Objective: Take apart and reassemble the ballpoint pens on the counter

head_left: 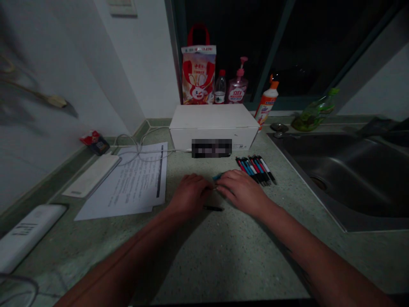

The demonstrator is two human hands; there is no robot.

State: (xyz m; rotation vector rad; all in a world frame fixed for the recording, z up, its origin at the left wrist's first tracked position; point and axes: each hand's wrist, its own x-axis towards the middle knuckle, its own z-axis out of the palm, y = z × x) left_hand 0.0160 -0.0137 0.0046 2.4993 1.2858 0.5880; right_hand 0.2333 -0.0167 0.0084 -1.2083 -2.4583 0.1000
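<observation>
My left hand (pixel 191 194) and my right hand (pixel 240 189) meet over the middle of the counter with fingers closed. A bit of blue pen (pixel 217 176) shows at the fingertips of my right hand, most of it hidden. My left fingers pinch at a thin, pale piece between the hands, too small to make out. Just below them a short black pen piece (pixel 213 208) lies on the counter. To the right of my right hand, several click pens (pixel 255 169) in blue, red, white and black lie side by side in a slanted row.
A white box (pixel 214 117) stands at the back, with a blurred dark object (pixel 211 148) in front. Printed sheets (pixel 137 183), a white power bank (pixel 92 175) and cables lie left. The sink (pixel 351 179) is at right. Bottles (pixel 237 87) and a bag (pixel 198 76) stand behind.
</observation>
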